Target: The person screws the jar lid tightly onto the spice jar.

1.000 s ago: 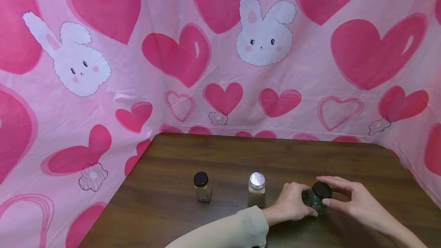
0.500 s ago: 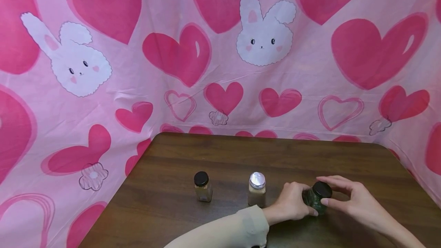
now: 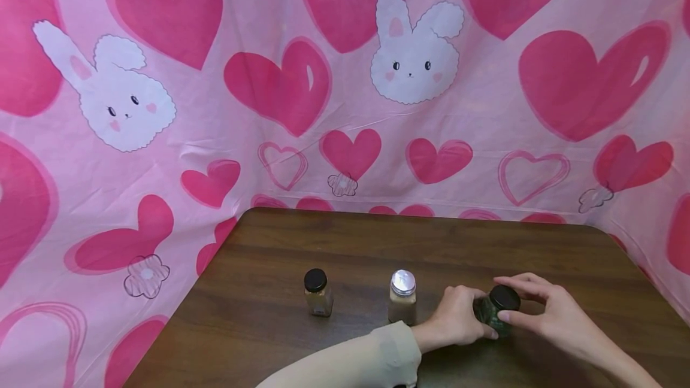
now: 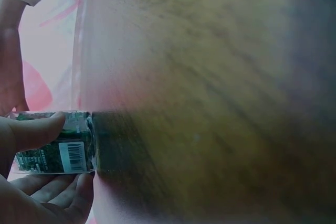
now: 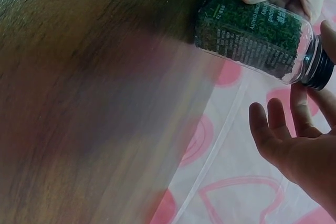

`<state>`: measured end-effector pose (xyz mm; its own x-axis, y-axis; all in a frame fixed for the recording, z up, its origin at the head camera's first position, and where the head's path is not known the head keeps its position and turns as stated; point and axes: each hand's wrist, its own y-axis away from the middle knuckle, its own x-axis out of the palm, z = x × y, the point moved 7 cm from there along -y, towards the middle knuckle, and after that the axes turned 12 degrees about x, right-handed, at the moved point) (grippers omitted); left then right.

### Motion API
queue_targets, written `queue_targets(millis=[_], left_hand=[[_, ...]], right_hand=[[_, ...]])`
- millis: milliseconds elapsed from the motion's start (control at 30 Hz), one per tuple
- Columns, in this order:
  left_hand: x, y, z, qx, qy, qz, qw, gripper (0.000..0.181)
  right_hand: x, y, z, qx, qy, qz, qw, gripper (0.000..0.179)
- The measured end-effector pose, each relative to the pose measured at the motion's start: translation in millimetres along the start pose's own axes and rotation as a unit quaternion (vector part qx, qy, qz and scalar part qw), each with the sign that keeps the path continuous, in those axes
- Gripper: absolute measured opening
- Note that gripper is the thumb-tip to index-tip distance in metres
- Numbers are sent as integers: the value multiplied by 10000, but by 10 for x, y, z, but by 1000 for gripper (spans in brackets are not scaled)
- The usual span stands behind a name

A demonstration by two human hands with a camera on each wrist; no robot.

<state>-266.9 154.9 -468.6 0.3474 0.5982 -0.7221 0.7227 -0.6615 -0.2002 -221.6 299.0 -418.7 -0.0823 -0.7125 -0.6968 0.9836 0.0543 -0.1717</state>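
A clear spice jar of dried green herbs (image 5: 252, 35) stands on the right part of the table in the head view. My left hand (image 3: 457, 316) grips its body from the left, and the thumb and fingers show on either side of the barcode label (image 4: 73, 157) in the left wrist view. Thumb and fingers of my right hand (image 3: 547, 310) pinch the black lid (image 3: 505, 297) on top of the jar. Two of the right hand's fingers (image 5: 258, 124) stay off the jar in the right wrist view.
Just left of my left hand stands a jar of beige powder (image 3: 402, 309) with a silvery top. Farther left is a jar with a black lid (image 3: 315, 280). The brown wooden table (image 3: 259, 340) meets a pink heart-patterned cloth (image 3: 345, 106) behind.
My right thumb has slid a little to the left around the lid, and the right hand has turned slightly. The left hand and the jar have kept their place.
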Motion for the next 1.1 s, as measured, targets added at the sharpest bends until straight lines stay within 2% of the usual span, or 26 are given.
queue_targets(millis=[200, 400, 467, 600, 700, 833, 1100], left_hand=[[-8, 1, 7, -8, -35, -23, 10000, 48], [-13, 4, 16, -49, -93, -60, 9999, 50], [-14, 3, 17, -60, -84, -59, 9999, 50], [-19, -4, 15, -55, -114, -53, 9999, 49], [-24, -11, 14, -25, -134, -56, 9999, 48], [-18, -4, 21, -40, -121, -26, 9999, 49], [-9, 7, 22, -45, -158, -49, 9999, 50]], right_hand=[[23, -2, -9, -3, 7, 19, 10000, 55], [26, 16, 3, -313, -279, 286, 9987, 66], [24, 23, 10, -425, -554, 499, 9963, 66], [27, 25, 47, -730, -1148, 1007, 9856, 63], [25, 19, 73, -950, -1343, 1210, 9789, 61], [29, 16, 69, -977, -1247, 1249, 9794, 57], [13, 18, 56, -887, -994, 1058, 9854, 53]])
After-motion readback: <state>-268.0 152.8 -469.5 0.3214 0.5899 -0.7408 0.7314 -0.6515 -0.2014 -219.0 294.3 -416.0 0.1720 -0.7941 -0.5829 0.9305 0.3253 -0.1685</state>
